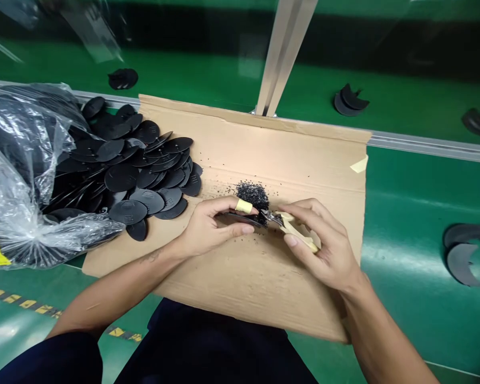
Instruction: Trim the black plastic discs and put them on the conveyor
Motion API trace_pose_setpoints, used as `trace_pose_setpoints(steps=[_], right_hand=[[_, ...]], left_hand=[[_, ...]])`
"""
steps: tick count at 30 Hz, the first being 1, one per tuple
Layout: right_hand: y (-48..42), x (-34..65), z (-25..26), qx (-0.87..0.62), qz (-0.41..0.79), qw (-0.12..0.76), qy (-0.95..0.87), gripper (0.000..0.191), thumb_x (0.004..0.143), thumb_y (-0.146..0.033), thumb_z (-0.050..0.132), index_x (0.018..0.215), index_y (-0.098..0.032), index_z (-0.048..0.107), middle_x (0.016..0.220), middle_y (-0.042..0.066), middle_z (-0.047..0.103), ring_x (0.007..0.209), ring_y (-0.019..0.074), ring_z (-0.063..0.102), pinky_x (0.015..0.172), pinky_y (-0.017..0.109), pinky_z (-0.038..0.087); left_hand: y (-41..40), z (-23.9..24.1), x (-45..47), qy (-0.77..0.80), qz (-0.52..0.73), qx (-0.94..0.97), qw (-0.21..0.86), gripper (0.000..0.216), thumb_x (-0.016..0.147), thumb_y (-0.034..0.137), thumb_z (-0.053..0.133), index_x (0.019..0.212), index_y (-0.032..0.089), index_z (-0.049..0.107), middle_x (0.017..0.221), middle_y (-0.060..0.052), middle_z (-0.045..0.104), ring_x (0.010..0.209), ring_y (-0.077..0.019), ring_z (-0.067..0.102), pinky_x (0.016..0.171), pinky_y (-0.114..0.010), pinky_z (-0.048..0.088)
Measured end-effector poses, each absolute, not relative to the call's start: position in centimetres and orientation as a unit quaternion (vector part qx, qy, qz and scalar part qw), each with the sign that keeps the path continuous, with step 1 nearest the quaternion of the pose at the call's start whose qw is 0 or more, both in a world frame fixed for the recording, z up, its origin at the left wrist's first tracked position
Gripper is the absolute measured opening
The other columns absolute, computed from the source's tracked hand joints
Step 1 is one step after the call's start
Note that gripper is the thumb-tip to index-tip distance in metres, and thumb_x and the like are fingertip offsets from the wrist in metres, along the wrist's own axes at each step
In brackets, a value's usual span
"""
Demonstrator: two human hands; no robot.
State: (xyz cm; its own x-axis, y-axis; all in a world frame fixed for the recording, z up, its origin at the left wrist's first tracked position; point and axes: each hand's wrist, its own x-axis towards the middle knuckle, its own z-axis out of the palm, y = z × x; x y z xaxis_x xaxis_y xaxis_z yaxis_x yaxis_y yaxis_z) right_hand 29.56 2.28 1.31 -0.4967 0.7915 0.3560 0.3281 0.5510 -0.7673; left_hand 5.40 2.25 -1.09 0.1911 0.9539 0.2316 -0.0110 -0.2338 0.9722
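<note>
My left hand [210, 226] pinches a thin black plastic disc [240, 217] edge-on between thumb and fingers; yellow tape [244, 206] wraps one fingertip. In my right hand [324, 240] is a pair of small cutting pliers [300, 233] with pale yellow handles, my fingers wrapped around them. The metal jaws are at the disc's right edge; whether they touch it I cannot tell. Behind both hands, a small heap of black plastic bits [253, 193] lies on a cardboard sheet [224, 277]. Many similar black discs [144, 176] are piled to the left.
A clear plastic bag [20, 176] spills the discs at the left. Curved black parts [464, 261] lie on the green surface [408, 208] at the right. A metal post [286, 58] rises behind the cardboard, beside glossy panels showing reflections or more black parts.
</note>
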Motion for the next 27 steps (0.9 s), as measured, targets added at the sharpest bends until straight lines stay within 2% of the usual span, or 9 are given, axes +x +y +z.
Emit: trace_pose_setpoints(steps=[7,12,20,27], right_hand=[[2.51,29.9,0.7,-0.33,0.255,0.362,-0.834,0.033,0.103,-0.024,0.066,0.136,-0.019,0.062,0.117,0.014,0.068,0.099,0.0287,0.067,0.084,0.045,0.058],[2.68,30.13,0.7,-0.318,0.218,0.366,-0.847,0.035,0.102,-0.022,0.071,0.136,-0.02,0.062,0.115,0.012,0.07,0.097,0.0262,0.067,0.079,0.041,0.057],[2.45,30.22,0.61,-0.333,0.224,0.349,-0.847,0.035,0.104,-0.024,0.07,0.138,-0.02,0.062,0.114,0.013,0.069,0.093,0.0268,0.067,0.077,0.042,0.057],[2.19,30.14,1.11,-0.339,0.21,0.339,-0.852,0.032,0.105,-0.023,0.069,0.136,-0.019,0.064,0.115,0.013,0.07,0.093,0.0267,0.069,0.079,0.042,0.059]], left_hand=[[2.45,-0.88,5.17,0.389,0.483,0.631,0.466,0.025,0.082,0.036,0.084,0.094,0.015,0.079,0.089,-0.007,0.08,0.083,-0.0165,0.075,0.079,-0.026,0.061],[2.28,-0.94,5.29,0.387,0.479,0.621,0.484,0.025,0.084,0.039,0.082,0.094,0.016,0.079,0.088,-0.007,0.08,0.081,-0.0166,0.075,0.076,-0.025,0.062],[1.89,-1.52,5.56,0.405,0.488,0.58,0.511,0.031,0.079,0.042,0.086,0.094,0.016,0.079,0.088,-0.006,0.08,0.079,-0.0167,0.075,0.071,-0.025,0.062],[1.85,-1.39,5.54,0.384,0.517,0.612,0.46,0.024,0.077,0.031,0.088,0.096,0.017,0.081,0.089,-0.006,0.081,0.081,-0.015,0.076,0.076,-0.021,0.061]])
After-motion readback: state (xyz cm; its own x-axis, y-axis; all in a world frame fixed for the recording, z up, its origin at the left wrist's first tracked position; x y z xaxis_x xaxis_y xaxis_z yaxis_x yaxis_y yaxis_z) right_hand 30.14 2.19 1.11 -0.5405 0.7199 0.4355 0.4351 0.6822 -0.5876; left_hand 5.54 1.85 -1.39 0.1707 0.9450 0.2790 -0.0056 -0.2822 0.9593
